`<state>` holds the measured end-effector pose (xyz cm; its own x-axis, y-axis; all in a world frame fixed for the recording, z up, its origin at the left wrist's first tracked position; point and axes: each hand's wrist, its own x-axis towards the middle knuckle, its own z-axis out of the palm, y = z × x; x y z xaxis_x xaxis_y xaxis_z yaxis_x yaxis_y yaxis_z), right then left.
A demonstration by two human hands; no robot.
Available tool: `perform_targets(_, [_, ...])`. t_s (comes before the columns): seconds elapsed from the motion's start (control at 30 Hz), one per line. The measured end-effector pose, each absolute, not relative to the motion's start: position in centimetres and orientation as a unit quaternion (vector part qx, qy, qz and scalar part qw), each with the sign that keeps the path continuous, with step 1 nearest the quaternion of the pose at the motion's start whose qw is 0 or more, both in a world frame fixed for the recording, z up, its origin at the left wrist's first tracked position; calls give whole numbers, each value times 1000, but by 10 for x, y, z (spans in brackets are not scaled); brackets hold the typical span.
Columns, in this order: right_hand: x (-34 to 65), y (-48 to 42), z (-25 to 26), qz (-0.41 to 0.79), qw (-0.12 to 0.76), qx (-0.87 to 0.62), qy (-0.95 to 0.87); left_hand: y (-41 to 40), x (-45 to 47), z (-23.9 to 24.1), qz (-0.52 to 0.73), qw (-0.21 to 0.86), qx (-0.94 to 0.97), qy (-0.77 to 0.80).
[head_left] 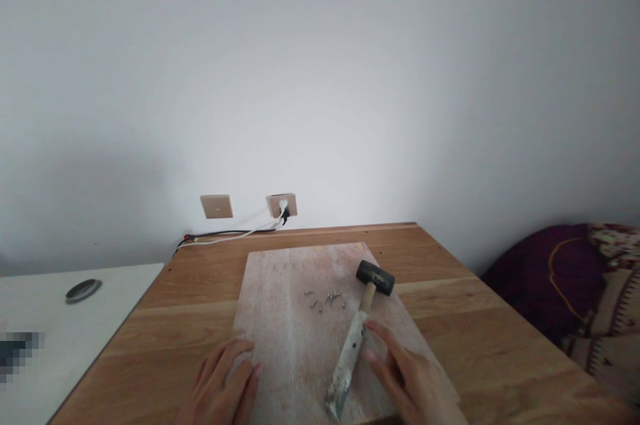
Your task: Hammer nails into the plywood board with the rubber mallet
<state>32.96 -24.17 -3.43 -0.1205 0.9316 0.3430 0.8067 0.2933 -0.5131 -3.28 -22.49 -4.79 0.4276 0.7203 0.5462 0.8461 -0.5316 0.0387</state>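
A pale wooden board [285,318] lies on a brown wooden table [475,345]. On the board rests a mallet [357,335] with a black head and a worn wooden handle, lying diagonally. Several small nails [326,299] are scattered just left of the mallet head. My left hand [223,385] lies flat with fingers apart on the board's near left corner, holding nothing. My right hand [407,378] is open, its fingertips touching or just beside the mallet handle, not wrapped round it.
A white surface [60,325] adjoins the table on the left, with a round dark disc [83,289] on it. Two wall sockets [281,205] sit behind the table, with cables running left. A dark purple cushion and patterned fabric [575,278] lie at the right.
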Motion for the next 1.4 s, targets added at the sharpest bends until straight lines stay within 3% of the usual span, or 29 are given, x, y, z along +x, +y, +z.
perform_targets(0.23, [289, -206, -22, 250, 238, -640, -686, -193, 26, -6, -271, 60, -855, -437])
perform_targets(0.4, [303, -209, -21, 433, 381, -609, -545, -160, 55, 11, -175, -50, -875, -448])
perform_targets(0.53, [319, -220, -15, 557, 493, -533, -404, -128, 68, 13, -121, -77, -876, -460])
perform_targets(0.7, [335, -199, -3, 551, 453, -551, -433, -101, 75, 3, -91, -86, -876, -467])
perform_targets(0.83, [351, -164, 2, 516, 470, -565, -441, -94, 78, -8, -105, -105, -874, -462])
perform_targets(1.0, [365, -134, -1, 499, 502, -563, -427, -85, 77, -20, -159, -137, -867, -452])
perform_targets(1.4, [368, -136, -18, 505, 476, -577, -431, -17, 129, -12, -310, -267, -826, -388])
